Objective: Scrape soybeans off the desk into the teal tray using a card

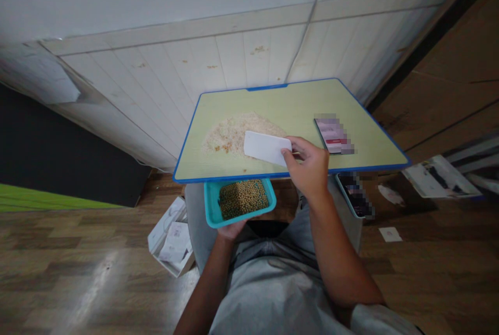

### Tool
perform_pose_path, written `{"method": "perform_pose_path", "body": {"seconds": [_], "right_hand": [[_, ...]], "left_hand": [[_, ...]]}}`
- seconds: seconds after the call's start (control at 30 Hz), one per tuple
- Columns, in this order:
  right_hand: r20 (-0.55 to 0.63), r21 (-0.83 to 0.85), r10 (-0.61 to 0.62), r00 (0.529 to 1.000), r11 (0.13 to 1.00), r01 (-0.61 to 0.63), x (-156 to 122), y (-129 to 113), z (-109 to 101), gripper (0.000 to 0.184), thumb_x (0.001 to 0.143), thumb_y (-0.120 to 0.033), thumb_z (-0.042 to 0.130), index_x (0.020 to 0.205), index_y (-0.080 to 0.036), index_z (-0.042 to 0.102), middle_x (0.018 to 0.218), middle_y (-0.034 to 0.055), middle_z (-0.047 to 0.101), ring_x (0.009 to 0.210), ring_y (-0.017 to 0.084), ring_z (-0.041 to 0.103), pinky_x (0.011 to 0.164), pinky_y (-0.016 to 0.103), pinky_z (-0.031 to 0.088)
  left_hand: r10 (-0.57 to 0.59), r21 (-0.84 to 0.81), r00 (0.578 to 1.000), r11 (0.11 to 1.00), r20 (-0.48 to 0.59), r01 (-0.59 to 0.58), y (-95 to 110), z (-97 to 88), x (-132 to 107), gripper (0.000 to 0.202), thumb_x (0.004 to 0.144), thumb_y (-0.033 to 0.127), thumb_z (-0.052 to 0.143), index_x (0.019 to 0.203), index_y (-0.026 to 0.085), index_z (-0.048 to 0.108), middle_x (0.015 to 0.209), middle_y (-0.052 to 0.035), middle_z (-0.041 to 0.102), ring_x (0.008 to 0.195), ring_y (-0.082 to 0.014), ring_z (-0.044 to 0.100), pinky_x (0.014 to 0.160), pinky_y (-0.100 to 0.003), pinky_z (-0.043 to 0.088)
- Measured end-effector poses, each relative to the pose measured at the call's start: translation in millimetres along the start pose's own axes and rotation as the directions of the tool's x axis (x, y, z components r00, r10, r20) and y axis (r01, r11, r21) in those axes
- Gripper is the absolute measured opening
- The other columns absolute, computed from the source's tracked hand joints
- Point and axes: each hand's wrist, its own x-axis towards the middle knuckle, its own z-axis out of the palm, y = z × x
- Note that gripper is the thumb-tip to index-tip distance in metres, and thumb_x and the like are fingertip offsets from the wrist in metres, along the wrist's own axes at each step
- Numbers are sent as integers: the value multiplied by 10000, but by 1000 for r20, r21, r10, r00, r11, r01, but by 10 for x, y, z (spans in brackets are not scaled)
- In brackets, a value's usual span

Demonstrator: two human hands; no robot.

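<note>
My right hand [307,164] pinches a flat white rectangular card [267,147] by its right end, over the small table. Beside and behind the card lies a spread pile of pale grains [244,129], which looks like rice, with several orange-brown bits at its front left. Below the table's front edge, my left hand [233,229] supports a turquoise plastic tub [208,205] from underneath; most of its fingers are hidden. Inside the tub are many small round greenish-tan beans [245,197].
The light-yellow table [304,106] has a blue rim and stands against a white panelled wall. A phone [333,134] lies on its right side. Another phone [353,194] rests by my right thigh. An opened white box [171,239] with papers is on the wooden floor at left.
</note>
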Motion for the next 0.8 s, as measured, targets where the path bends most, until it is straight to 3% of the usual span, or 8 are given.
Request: {"method": "perform_pose_path", "body": {"seconds": [0.23, 0.8], "right_hand": [[-13, 10, 9, 1000, 1000, -9, -7, -8, -3, 224, 886, -276, 676, 1032, -242, 842, 859, 13, 845, 813, 237, 835, 811, 407, 715], [-18, 16, -3, 1000, 1000, 3, -19, -7, -3, 225, 893, -287, 686, 1042, -239, 849, 868, 17, 848, 825, 248, 839, 817, 427, 724]], "left_hand": [[36, -8, 999, 999, 1, -36, -12, 11, 5, 625, 1036, 704, 609, 1559, 373, 694, 1684, -48, 658, 1677, -437, 450, 1276, -830, 446], [44, -14, 999, 999, 6, -44, -17, 26, -6, 649, 1024, 679, 652, 1593, 368, 663, 1709, -51, 630, 1680, -441, 448, 1272, -842, 445]]}}
